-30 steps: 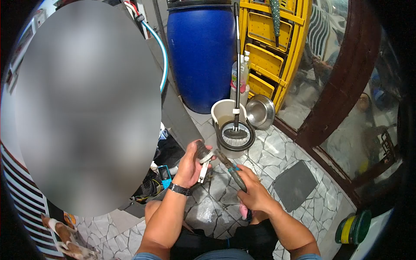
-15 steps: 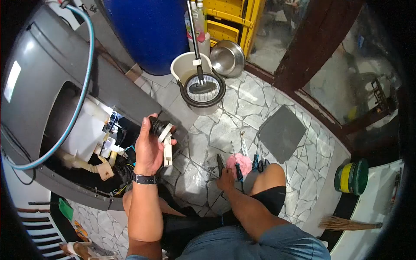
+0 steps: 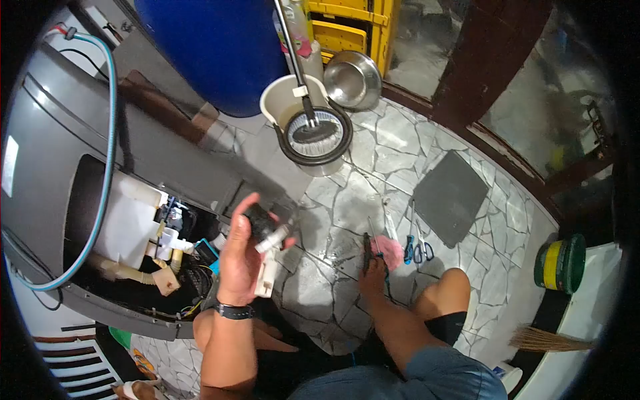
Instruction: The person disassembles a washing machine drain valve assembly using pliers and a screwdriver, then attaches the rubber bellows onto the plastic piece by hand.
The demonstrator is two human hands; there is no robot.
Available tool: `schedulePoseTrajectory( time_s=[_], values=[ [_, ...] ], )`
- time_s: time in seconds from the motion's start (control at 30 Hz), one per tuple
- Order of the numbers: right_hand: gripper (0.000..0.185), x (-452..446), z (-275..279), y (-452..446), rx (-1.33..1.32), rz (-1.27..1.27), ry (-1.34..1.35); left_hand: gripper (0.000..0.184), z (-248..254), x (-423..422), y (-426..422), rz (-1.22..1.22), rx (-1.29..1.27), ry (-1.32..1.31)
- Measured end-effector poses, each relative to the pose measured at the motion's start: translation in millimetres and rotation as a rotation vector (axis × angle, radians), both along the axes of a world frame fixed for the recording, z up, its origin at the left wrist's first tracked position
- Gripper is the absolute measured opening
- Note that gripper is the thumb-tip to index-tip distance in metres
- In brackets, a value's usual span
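Observation:
My left hand (image 3: 241, 267) is raised beside the grey machine (image 3: 167, 167), fingers curled round a drain part with a black body (image 3: 260, 220) and a white ring and bracket (image 3: 268, 270). Motion smears the part's upper end. Low over the floor, my right hand (image 3: 375, 277) has its fingers closed around a dark-handled tool (image 3: 367, 245); its kind is unclear. Close by are a pink cloth (image 3: 390, 255), a screwdriver (image 3: 380, 248) lying across it, a blue-handled tool (image 3: 409, 250) and scissors (image 3: 423, 253). Through the machine's opening, white plastic housing (image 3: 133, 220) and wiring show.
A bucket (image 3: 310, 160) holding a mop (image 3: 313, 131) stands ahead, with a metal basin (image 3: 352, 80) and blue drum (image 3: 213, 53) behind. A grey panel (image 3: 450, 198) lies on the tiles. A blue hose (image 3: 112, 133) loops over the machine. At right are a green tub (image 3: 560, 265) and broom (image 3: 550, 339).
The camera view has shifted. My left hand has turned the drain part, which is now blurred. My right hand and the dark-handled tool are closer to the pink cloth.

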State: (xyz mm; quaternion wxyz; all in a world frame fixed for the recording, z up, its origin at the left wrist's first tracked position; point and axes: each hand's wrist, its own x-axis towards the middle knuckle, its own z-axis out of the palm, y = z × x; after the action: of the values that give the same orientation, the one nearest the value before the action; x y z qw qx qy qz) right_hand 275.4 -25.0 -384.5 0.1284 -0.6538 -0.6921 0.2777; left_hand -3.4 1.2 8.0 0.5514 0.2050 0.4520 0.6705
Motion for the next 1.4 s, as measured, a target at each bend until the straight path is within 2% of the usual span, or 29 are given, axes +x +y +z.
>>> schedulePoseTrajectory(
  time_s=[0.1, 0.2, 0.23, 0.3, 0.37, 0.4, 0.5, 0.53, 0.6, 0.7, 0.77, 0.8, 0.83, 0.87, 0.93, 1.0, 1.03, 1.07, 1.13, 1.2, 1.23, 1.27, 1.3, 1.33, 1.37, 1.4],
  values=[
    [0.055, 7, -3, 5, -0.007, -0.016, 0.008, 0.060, -3, 6, 2, -0.012, -0.003, 0.001],
    [0.066, 7, -2, 4, 0.013, 0.045, -0.003, 0.057, -8, 1, -2, 0.004, 0.020, -0.109],
    [0.064, 5, -8, 3, -0.040, -0.091, 0.108, 0.061, -10, -3, -2, -0.014, 0.046, -0.129],
    [0.062, -7, -13, 9, -0.093, -0.200, 0.231, 0.063, -7, -8, -2, -0.003, 0.023, -0.159],
    [0.055, 10, -20, 1, 0.302, 0.093, -0.211, 0.061, -8, -13, -2, 0.010, 0.071, -0.172],
    [0.055, 17, -17, -1, 0.282, 0.098, -0.231, 0.059, -8, -16, -3, 0.014, 0.105, -0.188],
    [0.052, 15, 11, 32, -0.009, -0.173, -0.160, 0.056, -2, -22, -4, 0.048, 0.137, -0.207],
    [0.052, 22, 11, 36, -0.016, -0.179, -0.173, 0.057, 0, -22, -3, 0.062, 0.132, -0.168],
    [0.048, 36, 8, 48, -0.097, -0.221, -0.389, 0.056, 1, -23, -3, 0.083, 0.131, -0.125],
    [0.047, 50, -29, 61, -0.217, -0.059, -0.230, 0.053, -6, -30, -2, 0.067, 0.151, -0.160],
    [0.043, 41, -15, 63, -0.264, -0.012, -0.310, 0.049, -2, -28, 0, 0.082, 0.156, -0.168],
    [0.047, 54, -48, 63, -0.212, 0.081, -0.392, 0.049, -3, -27, -1, 0.084, 0.155, -0.188],
    [0.043, 66, -97, 57, 0.039, 0.054, -0.186, 0.049, -3, -29, 1, 0.082, 0.162, -0.205],
    [0.035, 68, -126, 89, 0.100, 0.290, -0.289, 0.050, -3, -31, 2, 0.066, 0.185, -0.189],
    [0.034, 50, -119, 118, -0.130, 0.237, -0.107, 0.052, -1, -34, 1, 0.056, 0.213, -0.178],
    [0.038, 45, -101, 98, -0.419, -0.048, 0.182, 0.054, 2, -37, -1, 0.069, 0.190, -0.149],
    [0.034, 44, -95, 89, -0.276, -0.160, -0.010, 0.055, 4, -38, -1, 0.069, 0.181, -0.139],
    [0.039, 43, -89, 80, -0.156, -0.291, -0.193, 0.055, 6, -38, -2, 0.070, 0.181, -0.145],
    [0.040, 33, 23, 89, -0.202, -0.215, -0.117, 0.056, 10, -38, -1, 0.048, 0.210, -0.072],
    [0.042, 21, 125, 81, -0.261, -0.142, 0.099, 0.055, 9, -38, -4, 0.062, 0.205, -0.091],
    [0.037, 19, 171, 77, -0.377, -0.105, 0.279, 0.055, 9, -40, -2, 0.082, 0.216, -0.094],
    [0.035, 4, 266, 62, -0.429, -0.012, 0.467, 0.054, 9, -41, -3, 0.093, 0.227, -0.093],
    [0.040, 5, 299, 52, -0.368, 0.147, 0.557, 0.053, 9, -42, -3, 0.100, 0.229, -0.089],
    [0.042, -1, 360, 39, -0.227, 0.317, 0.582, 0.052, 11, -41, -4, 0.118, 0.219, -0.098],
    [0.044, 2, 377, 34, -0.279, 0.417, 0.675, 0.051, 14, -39, -2, 0.135, 0.216, -0.103],
    [0.045, 1, 407, 28, -0.291, 0.467, 0.620, 0.052, 13, -40, -2, 0.123, 0.224, -0.095]
  ],
)
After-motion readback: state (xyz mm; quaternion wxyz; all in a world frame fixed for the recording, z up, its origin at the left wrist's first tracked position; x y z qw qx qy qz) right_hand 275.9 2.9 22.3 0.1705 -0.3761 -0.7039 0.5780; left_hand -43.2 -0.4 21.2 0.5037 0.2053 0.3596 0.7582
